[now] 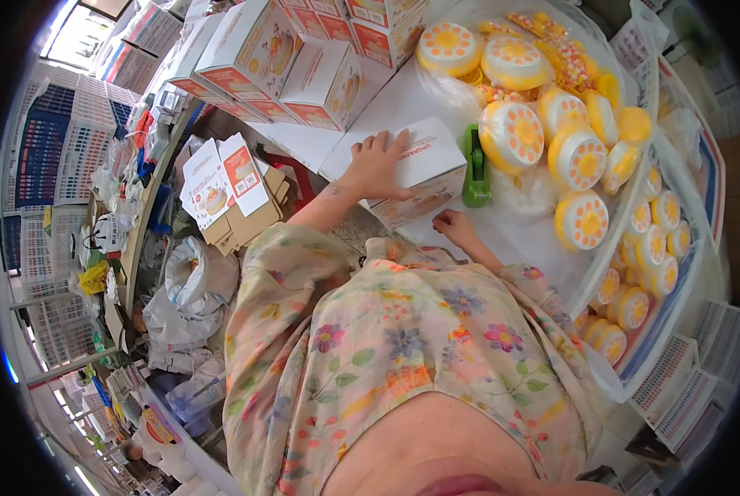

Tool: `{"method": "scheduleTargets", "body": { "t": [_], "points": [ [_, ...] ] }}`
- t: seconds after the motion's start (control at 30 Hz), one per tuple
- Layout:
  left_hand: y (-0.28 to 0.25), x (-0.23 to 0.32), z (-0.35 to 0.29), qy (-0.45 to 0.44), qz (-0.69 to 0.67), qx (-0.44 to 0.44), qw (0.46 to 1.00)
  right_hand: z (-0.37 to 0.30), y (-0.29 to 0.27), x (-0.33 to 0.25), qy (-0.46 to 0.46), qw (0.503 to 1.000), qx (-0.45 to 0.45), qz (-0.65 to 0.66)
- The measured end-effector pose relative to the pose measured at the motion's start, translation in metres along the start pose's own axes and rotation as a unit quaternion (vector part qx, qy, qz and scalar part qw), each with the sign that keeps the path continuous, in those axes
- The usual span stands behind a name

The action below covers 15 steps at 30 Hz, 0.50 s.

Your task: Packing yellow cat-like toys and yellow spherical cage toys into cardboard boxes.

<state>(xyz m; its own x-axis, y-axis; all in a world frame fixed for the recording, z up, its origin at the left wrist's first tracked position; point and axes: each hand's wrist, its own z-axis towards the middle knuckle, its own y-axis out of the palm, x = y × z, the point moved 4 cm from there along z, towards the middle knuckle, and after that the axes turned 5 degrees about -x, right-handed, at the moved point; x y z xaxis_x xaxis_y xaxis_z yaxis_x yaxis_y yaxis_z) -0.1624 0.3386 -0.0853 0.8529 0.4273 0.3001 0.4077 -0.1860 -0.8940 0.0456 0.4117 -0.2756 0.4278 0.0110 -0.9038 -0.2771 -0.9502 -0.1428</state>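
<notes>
My left hand (pixel 376 168) grips the left end of a white and orange carton (pixel 423 161), thumb along its near edge and fingers spread over the top. Close to the carton's near side is my right hand (pixel 456 227), its fingers curled together. Whatever they may pinch is too small to make out. A green tape dispenser (pixel 475 168) stands just right of the carton. Beyond it, several yellow and white round things with orange dots (pixel 511 136) lie in and on clear plastic.
Stacked printed cartons (pixel 250 50) stand at the table's far left. Flattened cartons (pixel 229 190) are piled left of my arm, above white sacks (pixel 192 281). A clear-lined bin (pixel 634 331) on the right holds more yellow round things. Loaded shelves (pixel 151 198) line the left side.
</notes>
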Motion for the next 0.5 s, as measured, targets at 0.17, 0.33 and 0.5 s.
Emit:
{"method": "scheduleTargets", "body": {
  "t": [0.17, 0.33, 0.5],
  "points": [
    [-0.06, -0.011, -0.028, -0.061, -0.053, -0.026, 0.996, -0.008, 0.005, 0.005, 0.008, 0.999, -0.035, -0.031],
    [-0.154, -0.023, -0.042, -0.075, 0.009, 0.098, 0.992, -0.008, 0.01, 0.018, -0.005, 0.998, -0.055, -0.043],
    [-0.218, -0.06, -0.022, -0.211, 0.054, 0.184, 0.959, -0.003, 0.009, 0.013, -0.013, 0.998, -0.04, -0.054]
  ]
}}
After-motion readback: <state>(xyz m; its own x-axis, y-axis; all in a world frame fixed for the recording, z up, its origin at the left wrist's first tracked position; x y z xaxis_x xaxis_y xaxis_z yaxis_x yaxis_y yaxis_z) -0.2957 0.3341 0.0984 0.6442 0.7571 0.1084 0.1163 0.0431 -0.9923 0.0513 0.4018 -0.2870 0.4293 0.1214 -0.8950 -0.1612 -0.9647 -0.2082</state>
